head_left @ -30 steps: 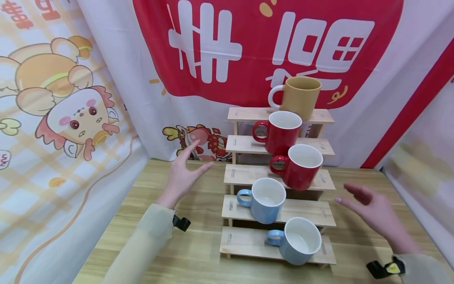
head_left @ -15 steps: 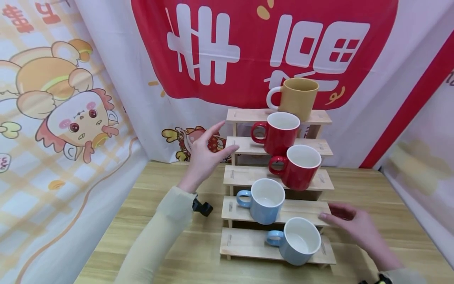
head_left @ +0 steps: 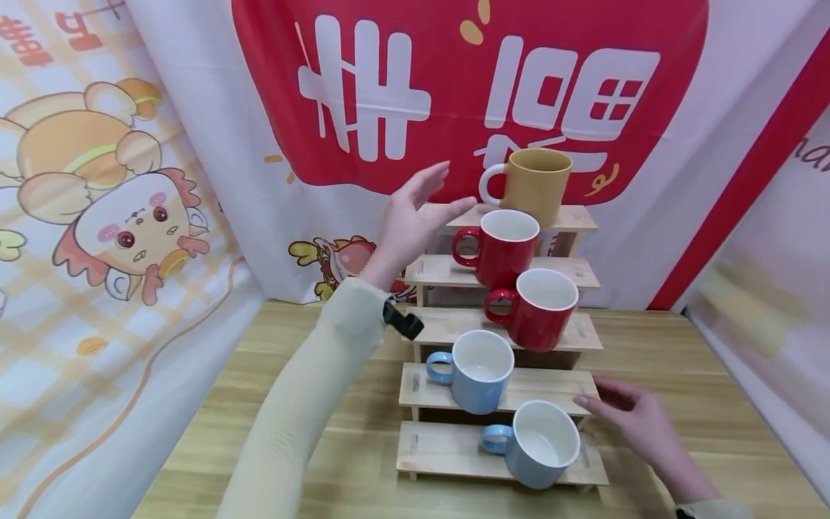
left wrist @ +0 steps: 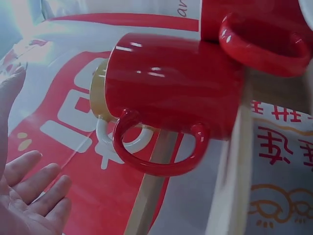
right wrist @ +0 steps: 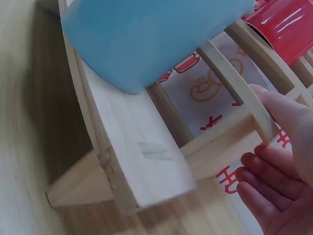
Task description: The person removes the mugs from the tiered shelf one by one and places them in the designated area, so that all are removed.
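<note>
A yellow mug (head_left: 538,189) with a white handle stands on the top step of a wooden stepped rack (head_left: 454,455). Left of that handle is my left hand (head_left: 415,223), thumb and fingers spread, touching nothing; the left wrist view shows its fingers (left wrist: 46,183) apart. Below are an upper red mug (head_left: 506,252), a lower red mug (head_left: 543,311), an upper blue mug (head_left: 481,375) and a lower blue mug (head_left: 541,447), handles to the left. My right hand (head_left: 638,422) holds the right end of the second step from the bottom, thumb on it, fingers beneath (right wrist: 274,183).
The rack stands on a wood-grain table (head_left: 298,432). Behind it hangs a red and white printed cloth (head_left: 454,86), with a cartoon-patterned cloth (head_left: 97,252) on the left and a pale cloth (head_left: 765,288) on the right.
My left hand has risen and moved right, from beside the rack to near the yellow mug. My right hand has moved left onto the rack's end. The mugs have kept their places on the steps.
</note>
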{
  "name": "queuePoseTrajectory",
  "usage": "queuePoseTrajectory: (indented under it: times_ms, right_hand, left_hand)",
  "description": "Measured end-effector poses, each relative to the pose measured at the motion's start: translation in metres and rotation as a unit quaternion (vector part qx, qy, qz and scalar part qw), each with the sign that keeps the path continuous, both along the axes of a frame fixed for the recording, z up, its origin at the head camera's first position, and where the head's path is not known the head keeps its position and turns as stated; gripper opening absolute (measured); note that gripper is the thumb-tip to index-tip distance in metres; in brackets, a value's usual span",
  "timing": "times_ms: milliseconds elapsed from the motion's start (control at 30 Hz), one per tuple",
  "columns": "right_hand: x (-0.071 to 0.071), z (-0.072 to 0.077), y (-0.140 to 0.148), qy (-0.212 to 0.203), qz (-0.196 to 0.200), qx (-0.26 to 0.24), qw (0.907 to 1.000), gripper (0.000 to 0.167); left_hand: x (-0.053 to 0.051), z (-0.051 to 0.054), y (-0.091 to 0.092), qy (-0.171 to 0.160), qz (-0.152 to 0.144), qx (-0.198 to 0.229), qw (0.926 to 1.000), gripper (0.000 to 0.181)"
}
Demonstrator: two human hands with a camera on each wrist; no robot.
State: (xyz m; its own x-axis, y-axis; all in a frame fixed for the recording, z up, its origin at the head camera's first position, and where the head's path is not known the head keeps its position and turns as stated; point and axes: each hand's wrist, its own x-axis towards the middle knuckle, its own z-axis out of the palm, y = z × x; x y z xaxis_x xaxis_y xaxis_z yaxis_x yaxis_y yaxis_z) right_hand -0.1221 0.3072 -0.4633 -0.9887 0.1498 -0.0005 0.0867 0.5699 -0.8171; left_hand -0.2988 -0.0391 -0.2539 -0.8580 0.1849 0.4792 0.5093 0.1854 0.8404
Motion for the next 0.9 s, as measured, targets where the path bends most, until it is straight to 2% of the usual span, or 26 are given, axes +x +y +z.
queuePoseTrajectory:
  times_ms: [200, 333, 500, 700, 900]
  right_hand:
    - [0.000, -0.001, 0.000, 0.017, 0.008, -0.032, 0.9993, 0.072]
    - [0.000, -0.001, 0.001, 0.018, 0.001, -0.037, 0.9991, 0.071]
    - [0.000, -0.003, -0.001, 0.019, -0.004, -0.045, 0.9988, 0.071]
    - [0.001, -0.005, -0.005, 0.028, -0.006, -0.066, 0.9974, 0.067]
    - [0.002, -0.007, -0.005, 0.037, -0.008, -0.072, 0.9967, 0.066]
  left_hand:
    - [-0.024, 0.019, 0.019, -0.035, -0.002, 0.016, 0.9993, 0.072]
    - [-0.038, 0.025, 0.029, -0.059, -0.010, 0.029, 0.9978, 0.071]
    - [-0.052, 0.022, 0.039, -0.090, -0.018, 0.020, 0.9956, 0.073]
    - [-0.060, 0.014, 0.047, -0.119, -0.024, -0.012, 0.9925, 0.071]
    - [-0.066, 0.008, 0.056, -0.156, -0.052, 0.017, 0.9863, 0.056]
